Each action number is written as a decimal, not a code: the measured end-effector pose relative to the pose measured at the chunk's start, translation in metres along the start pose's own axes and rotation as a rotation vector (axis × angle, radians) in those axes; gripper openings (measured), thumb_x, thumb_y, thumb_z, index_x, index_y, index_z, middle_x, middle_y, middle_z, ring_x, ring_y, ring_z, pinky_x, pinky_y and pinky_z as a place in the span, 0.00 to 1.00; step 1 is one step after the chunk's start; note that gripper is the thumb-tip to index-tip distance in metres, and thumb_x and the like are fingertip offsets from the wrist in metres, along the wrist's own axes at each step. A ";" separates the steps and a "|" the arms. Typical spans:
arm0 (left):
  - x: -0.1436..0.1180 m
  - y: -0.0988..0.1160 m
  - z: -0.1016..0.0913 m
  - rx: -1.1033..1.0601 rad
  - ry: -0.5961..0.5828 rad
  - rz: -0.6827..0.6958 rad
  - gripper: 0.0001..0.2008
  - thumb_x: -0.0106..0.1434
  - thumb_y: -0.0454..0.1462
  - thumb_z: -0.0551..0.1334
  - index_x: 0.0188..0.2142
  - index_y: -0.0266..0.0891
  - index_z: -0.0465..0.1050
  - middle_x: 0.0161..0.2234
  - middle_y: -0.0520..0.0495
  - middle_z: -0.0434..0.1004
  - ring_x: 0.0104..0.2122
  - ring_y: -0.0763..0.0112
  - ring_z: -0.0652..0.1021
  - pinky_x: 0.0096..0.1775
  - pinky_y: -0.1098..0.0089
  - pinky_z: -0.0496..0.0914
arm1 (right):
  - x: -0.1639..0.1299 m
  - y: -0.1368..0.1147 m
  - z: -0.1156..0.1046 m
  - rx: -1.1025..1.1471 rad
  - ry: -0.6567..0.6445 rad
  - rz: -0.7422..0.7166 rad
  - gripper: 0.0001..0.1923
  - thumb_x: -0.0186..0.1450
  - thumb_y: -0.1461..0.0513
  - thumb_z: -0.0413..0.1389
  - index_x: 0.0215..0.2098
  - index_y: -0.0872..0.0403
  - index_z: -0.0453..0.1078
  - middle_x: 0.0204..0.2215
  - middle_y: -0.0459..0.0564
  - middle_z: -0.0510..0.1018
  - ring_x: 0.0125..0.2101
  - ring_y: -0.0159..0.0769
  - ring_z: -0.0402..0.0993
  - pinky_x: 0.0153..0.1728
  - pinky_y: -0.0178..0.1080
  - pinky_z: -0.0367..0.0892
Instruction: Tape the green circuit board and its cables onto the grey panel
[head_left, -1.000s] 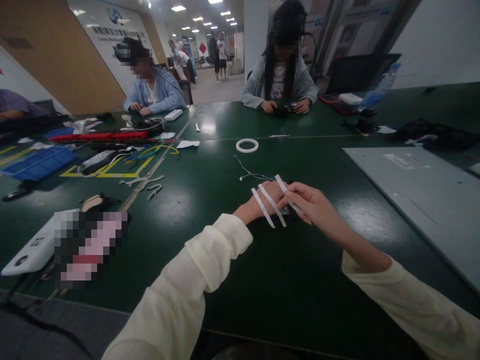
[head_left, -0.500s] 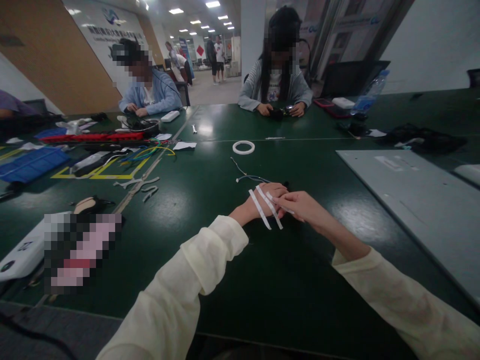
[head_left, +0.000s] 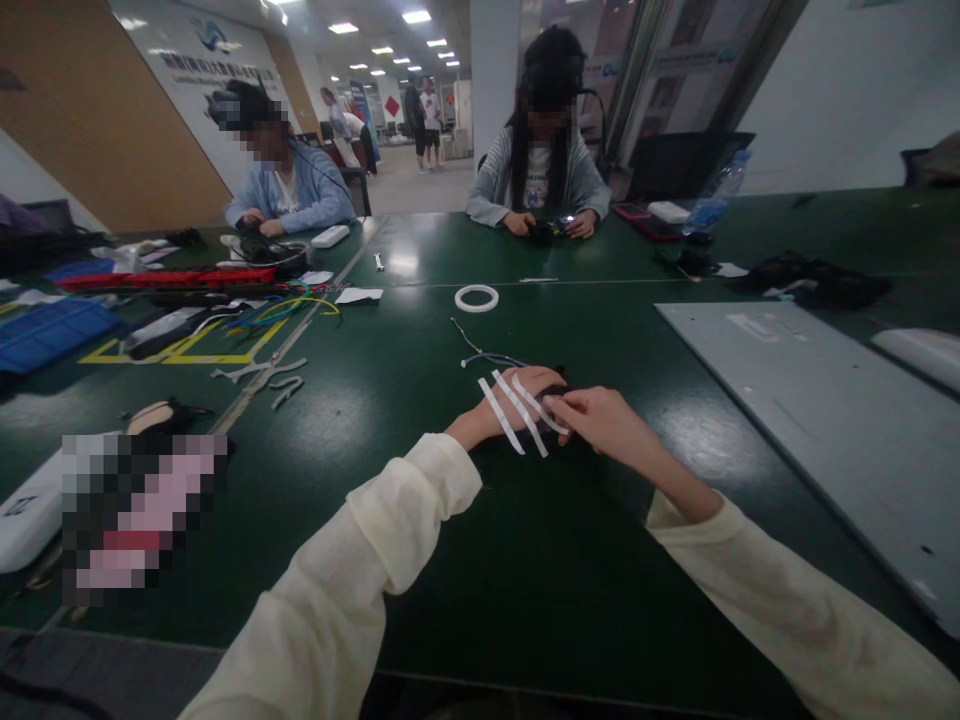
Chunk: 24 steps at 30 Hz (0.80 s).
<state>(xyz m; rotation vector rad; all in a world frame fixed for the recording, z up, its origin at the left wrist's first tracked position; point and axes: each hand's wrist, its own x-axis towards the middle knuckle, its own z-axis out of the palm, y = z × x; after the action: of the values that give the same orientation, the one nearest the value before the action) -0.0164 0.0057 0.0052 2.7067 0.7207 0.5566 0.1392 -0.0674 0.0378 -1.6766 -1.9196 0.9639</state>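
My left hand (head_left: 525,392) lies back up over the green table, its fingers curled over a dark thing that is mostly hidden. Several narrow white tape strips (head_left: 502,418) lie slanting across the back of this hand. A thin grey-blue cable (head_left: 491,358) with small white connectors runs out on the table just beyond it. Fingertips pinched together, my right hand (head_left: 589,415) meets the left hand's knuckles by the strip (head_left: 541,408) closest to the fingers. What the pinch holds cannot be made out. Farther off lies a roll of white tape (head_left: 476,291).
Scraps of white tape (head_left: 259,373) lie left of centre. A grey panel (head_left: 795,400) covers the right side. At left are a blue bin (head_left: 56,335), coloured wires (head_left: 289,308) and a white case (head_left: 45,515). Two people (head_left: 536,160) sit across the table.
The strip closest to the fingers now lies farther across the back of my left hand, its lower end curving down. My right fingertips have shifted slightly toward the knuckles. The whole view has turned a little.
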 end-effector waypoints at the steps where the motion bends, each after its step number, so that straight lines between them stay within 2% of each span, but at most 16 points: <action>1: 0.000 0.000 -0.002 -0.026 -0.017 0.008 0.16 0.65 0.39 0.54 0.49 0.33 0.66 0.51 0.40 0.70 0.53 0.65 0.70 0.54 0.62 0.63 | 0.001 0.003 -0.006 -0.053 0.065 -0.011 0.23 0.65 0.47 0.46 0.26 0.54 0.70 0.22 0.48 0.75 0.17 0.31 0.67 0.18 0.34 0.60; 4: -0.001 0.000 -0.012 -0.141 -0.099 0.019 0.18 0.64 0.41 0.55 0.51 0.37 0.64 0.52 0.43 0.69 0.53 0.67 0.69 0.54 0.63 0.63 | 0.008 0.025 -0.032 -0.268 0.394 -0.033 0.23 0.66 0.48 0.44 0.26 0.53 0.71 0.24 0.48 0.76 0.24 0.35 0.71 0.28 0.37 0.63; 6: -0.003 -0.001 -0.020 -0.196 -0.151 0.000 0.21 0.64 0.44 0.56 0.54 0.39 0.62 0.54 0.44 0.67 0.54 0.66 0.68 0.54 0.62 0.62 | 0.014 0.050 -0.051 -0.438 0.640 0.014 0.20 0.67 0.51 0.42 0.34 0.53 0.71 0.30 0.51 0.77 0.30 0.39 0.72 0.34 0.40 0.63; 8: -0.005 -0.004 -0.026 -0.185 -0.180 -0.028 0.27 0.61 0.49 0.57 0.57 0.40 0.58 0.57 0.42 0.62 0.55 0.62 0.66 0.55 0.59 0.61 | 0.017 0.080 -0.066 -0.584 0.756 0.074 0.18 0.66 0.55 0.44 0.43 0.56 0.69 0.39 0.58 0.75 0.40 0.46 0.70 0.41 0.44 0.62; 11: -0.008 -0.009 -0.030 -0.092 -0.198 -0.049 0.40 0.54 0.54 0.61 0.60 0.40 0.52 0.61 0.38 0.55 0.58 0.53 0.62 0.56 0.53 0.58 | 0.018 0.123 -0.078 -0.660 0.775 0.143 0.23 0.62 0.56 0.48 0.49 0.65 0.66 0.49 0.71 0.66 0.51 0.57 0.61 0.48 0.50 0.56; 13: -0.009 -0.012 -0.028 -0.059 -0.202 -0.057 0.44 0.51 0.56 0.62 0.61 0.41 0.50 0.62 0.36 0.51 0.59 0.50 0.59 0.56 0.51 0.56 | 0.018 0.144 -0.080 -0.663 0.767 0.198 0.26 0.62 0.55 0.48 0.50 0.67 0.64 0.48 0.73 0.66 0.50 0.59 0.62 0.47 0.52 0.57; 15: -0.010 -0.014 -0.027 -0.064 -0.204 -0.068 0.44 0.51 0.56 0.62 0.61 0.42 0.50 0.62 0.37 0.51 0.60 0.51 0.58 0.57 0.51 0.55 | 0.019 0.157 -0.080 -0.647 0.740 0.216 0.25 0.63 0.55 0.46 0.50 0.65 0.64 0.46 0.71 0.69 0.47 0.56 0.65 0.45 0.51 0.60; 19: -0.011 -0.009 -0.027 -0.056 -0.251 -0.107 0.44 0.51 0.55 0.63 0.61 0.41 0.49 0.63 0.36 0.50 0.61 0.50 0.57 0.57 0.51 0.54 | 0.026 0.164 -0.079 -0.620 0.683 0.176 0.23 0.63 0.55 0.46 0.52 0.60 0.63 0.47 0.63 0.69 0.47 0.50 0.66 0.45 0.47 0.61; 24: -0.012 -0.004 -0.030 -0.014 -0.290 -0.126 0.46 0.49 0.56 0.64 0.62 0.41 0.49 0.63 0.35 0.48 0.61 0.47 0.56 0.58 0.49 0.52 | 0.028 0.161 -0.078 -0.568 0.668 0.169 0.26 0.63 0.52 0.48 0.53 0.59 0.62 0.49 0.63 0.68 0.49 0.51 0.65 0.46 0.48 0.61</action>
<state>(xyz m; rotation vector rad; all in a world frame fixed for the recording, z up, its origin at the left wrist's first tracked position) -0.0406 0.0075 0.0267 2.6279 0.7944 0.1344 0.2986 -0.0168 -0.0301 -2.1283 -1.6656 -0.1517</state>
